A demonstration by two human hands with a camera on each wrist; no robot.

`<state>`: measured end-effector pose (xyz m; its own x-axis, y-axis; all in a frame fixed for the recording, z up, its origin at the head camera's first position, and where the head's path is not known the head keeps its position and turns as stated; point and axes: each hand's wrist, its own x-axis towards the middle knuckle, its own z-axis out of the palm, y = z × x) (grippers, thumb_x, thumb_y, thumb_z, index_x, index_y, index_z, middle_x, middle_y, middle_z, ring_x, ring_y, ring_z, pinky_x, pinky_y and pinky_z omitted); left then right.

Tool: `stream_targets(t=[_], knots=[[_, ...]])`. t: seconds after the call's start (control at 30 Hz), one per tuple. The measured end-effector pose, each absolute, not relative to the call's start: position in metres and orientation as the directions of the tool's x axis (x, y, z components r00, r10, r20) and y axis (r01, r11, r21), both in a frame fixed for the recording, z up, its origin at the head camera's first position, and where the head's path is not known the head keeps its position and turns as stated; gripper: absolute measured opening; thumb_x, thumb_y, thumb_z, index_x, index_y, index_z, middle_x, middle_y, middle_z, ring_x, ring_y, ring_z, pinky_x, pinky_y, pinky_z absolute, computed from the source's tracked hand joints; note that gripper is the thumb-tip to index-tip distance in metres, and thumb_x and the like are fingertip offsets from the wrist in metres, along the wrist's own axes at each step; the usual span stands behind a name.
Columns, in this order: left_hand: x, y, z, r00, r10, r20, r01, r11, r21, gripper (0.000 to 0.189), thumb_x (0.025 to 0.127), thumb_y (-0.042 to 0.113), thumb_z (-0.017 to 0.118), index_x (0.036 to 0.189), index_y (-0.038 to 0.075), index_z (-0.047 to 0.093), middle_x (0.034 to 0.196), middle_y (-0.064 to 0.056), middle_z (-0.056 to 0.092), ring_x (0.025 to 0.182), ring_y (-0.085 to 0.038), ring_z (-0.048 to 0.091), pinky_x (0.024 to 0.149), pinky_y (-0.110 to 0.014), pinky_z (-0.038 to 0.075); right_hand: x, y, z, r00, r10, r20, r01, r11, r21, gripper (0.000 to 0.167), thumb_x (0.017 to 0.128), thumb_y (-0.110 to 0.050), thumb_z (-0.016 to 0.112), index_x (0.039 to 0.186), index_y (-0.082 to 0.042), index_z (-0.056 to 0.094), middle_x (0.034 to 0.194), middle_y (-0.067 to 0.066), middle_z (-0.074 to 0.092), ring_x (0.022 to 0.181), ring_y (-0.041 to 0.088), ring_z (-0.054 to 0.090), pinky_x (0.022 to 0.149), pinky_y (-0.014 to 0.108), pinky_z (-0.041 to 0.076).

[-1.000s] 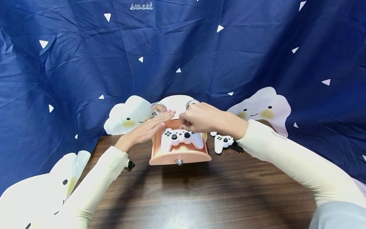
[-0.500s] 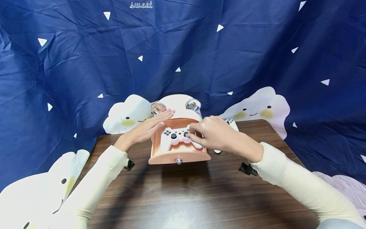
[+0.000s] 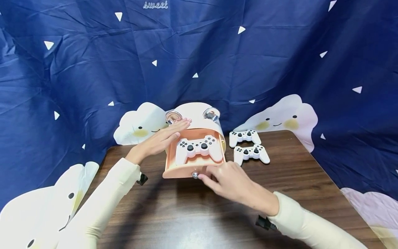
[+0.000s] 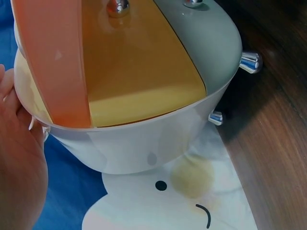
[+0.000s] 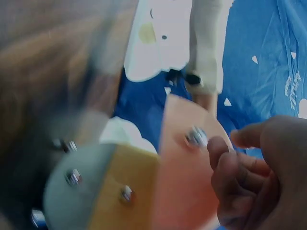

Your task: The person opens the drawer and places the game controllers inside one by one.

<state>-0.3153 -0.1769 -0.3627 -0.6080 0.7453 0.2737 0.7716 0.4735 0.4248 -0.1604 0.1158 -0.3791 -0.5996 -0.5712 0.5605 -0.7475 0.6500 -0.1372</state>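
A white mini drawer cabinet (image 3: 196, 112) stands at the back of the table, its orange drawer (image 3: 174, 172) pulled out. Inside lies a white game controller (image 3: 199, 147), face up. My left hand (image 3: 158, 139), fingers straight, rests against the cabinet's upper left side by a round silver piece (image 3: 173, 117). My right hand (image 3: 228, 180) is at the drawer front, with the thumb tip right at the silver knob (image 3: 195, 175). In the right wrist view its fingers are curled just beside the knob, which does not lie between them. A yellow drawer (image 4: 139, 67) and grey-green drawer (image 4: 206, 43) are closed.
Two more white game controllers, a rear one (image 3: 244, 137) and a front one (image 3: 251, 153), lie on the brown wooden table (image 3: 280, 173) right of the cabinet. A blue curtain (image 3: 199, 45) with white triangles and clouds hangs behind.
My right hand has come away from above the drawer, moving right and then down toward the front knob. The two controllers at the right are uncovered. My left hand stays in place.
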Motion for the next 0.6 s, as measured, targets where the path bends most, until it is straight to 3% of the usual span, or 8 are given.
stream_targets(t=[0.27,0.47,0.6], knots=[[-0.314,-0.176,-0.362,-0.605,0.745,0.283,0.776,0.472,0.418,0.053,0.116,0.021,0.039,0.169,0.025,0.034,0.177,0.011,0.026,0.165,-0.012,0.021,0.137,-0.043,0.019,-0.150,0.099,-0.416,-0.668,-0.443,0.598,-0.653,0.735,-0.185,0.034,0.097,-0.040,0.076,0.068,-0.026,0.064,0.053,-0.017,0.055,0.049,0.006,0.056,0.049,0.028,0.043],[-0.312,-0.177,-0.363,-0.611,0.744,0.271,0.768,0.474,0.430,0.053,0.117,0.020,0.039,0.169,0.025,0.032,0.177,0.010,0.024,0.166,-0.013,0.021,0.137,-0.043,0.019,-0.154,0.090,-0.435,-0.657,-0.400,0.639,-0.645,0.737,-0.202,0.030,0.098,-0.043,0.074,0.073,-0.026,0.070,0.055,-0.016,0.060,0.049,0.007,0.059,0.056,0.030,0.048],[-0.314,-0.177,-0.364,-0.612,0.740,0.281,0.769,0.473,0.430,0.053,0.117,0.020,0.039,0.169,0.026,0.032,0.177,0.013,0.024,0.165,-0.011,0.020,0.137,-0.042,0.019,-0.159,0.086,-0.443,-0.636,-0.365,0.680,-0.658,0.716,-0.231,0.029,0.098,-0.041,0.073,0.074,-0.026,0.071,0.051,-0.018,0.053,0.048,0.004,0.056,0.051,0.024,0.042]])
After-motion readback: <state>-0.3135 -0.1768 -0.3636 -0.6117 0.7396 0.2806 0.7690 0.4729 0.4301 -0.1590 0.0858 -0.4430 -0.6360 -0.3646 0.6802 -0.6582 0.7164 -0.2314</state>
